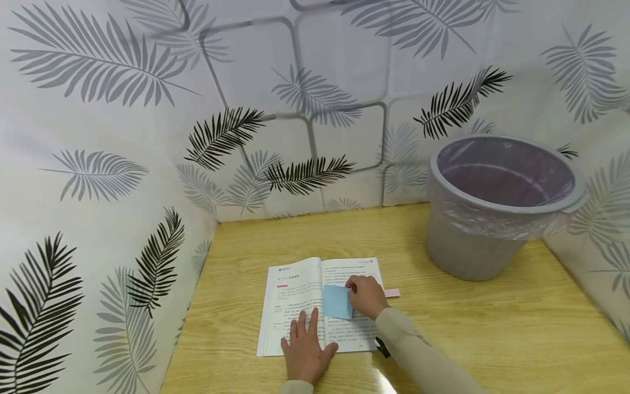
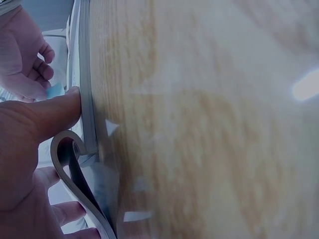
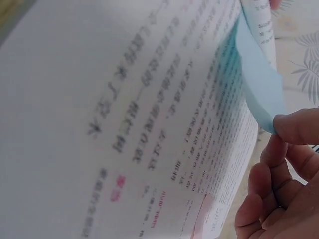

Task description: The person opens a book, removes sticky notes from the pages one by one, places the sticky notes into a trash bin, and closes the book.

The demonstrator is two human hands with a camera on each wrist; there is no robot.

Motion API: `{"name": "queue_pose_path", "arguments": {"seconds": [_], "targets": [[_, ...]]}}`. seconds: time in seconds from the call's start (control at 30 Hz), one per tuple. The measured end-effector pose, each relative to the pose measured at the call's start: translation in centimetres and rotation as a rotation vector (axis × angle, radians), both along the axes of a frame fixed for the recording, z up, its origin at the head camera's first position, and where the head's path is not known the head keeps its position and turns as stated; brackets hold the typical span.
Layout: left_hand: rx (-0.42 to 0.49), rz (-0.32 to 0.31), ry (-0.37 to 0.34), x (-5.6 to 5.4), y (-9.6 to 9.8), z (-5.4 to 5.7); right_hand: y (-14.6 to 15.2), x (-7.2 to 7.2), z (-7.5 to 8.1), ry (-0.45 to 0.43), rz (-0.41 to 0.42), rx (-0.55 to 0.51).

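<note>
An open book (image 1: 297,290) with printed pages lies on the wooden table. A light blue sticky note (image 1: 337,302) is on its right page, beside the spine. My right hand (image 1: 366,295) pinches the note's right edge between thumb and finger; in the right wrist view the blue note (image 3: 261,79) bends up off the page at that edge. Over the lower left page and spine my left hand (image 1: 306,350) rests with fingers spread. In the left wrist view, the left thumb (image 2: 55,114) lies across the book's lower edge (image 2: 85,74).
A pink tab (image 1: 392,293) sticks out from the book's right side. At the back right of the table (image 1: 472,328) stands a grey bin (image 1: 467,251) lined with a clear plastic bag. Leaf-patterned cloth (image 1: 147,126) hangs behind and at both sides.
</note>
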State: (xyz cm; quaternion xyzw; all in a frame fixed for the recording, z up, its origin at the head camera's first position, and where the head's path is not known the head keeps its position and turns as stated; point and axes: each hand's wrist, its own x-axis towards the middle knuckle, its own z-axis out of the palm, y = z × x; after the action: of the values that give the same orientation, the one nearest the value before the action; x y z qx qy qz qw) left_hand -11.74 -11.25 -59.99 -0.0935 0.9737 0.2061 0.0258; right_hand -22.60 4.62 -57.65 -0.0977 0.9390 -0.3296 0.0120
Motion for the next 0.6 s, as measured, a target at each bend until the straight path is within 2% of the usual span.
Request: {"name": "queue_pose_path", "arguments": {"seconds": [0.2, 0.4, 0.6], "targets": [[0.006, 0.001, 0.003, 0.1, 0.0, -0.2, 0.4, 0.2, 0.4, -0.038, -0.007, -0.047], [-0.001, -0.002, 0.016, 0.1, 0.0, -0.3, 1.0, 0.3, 1.2, -0.006, -0.008, -0.106], [0.003, 0.000, 0.019, 0.1, 0.1, -0.3, 1.6, 0.5, 3.2, 0.054, 0.009, -0.142]]}}
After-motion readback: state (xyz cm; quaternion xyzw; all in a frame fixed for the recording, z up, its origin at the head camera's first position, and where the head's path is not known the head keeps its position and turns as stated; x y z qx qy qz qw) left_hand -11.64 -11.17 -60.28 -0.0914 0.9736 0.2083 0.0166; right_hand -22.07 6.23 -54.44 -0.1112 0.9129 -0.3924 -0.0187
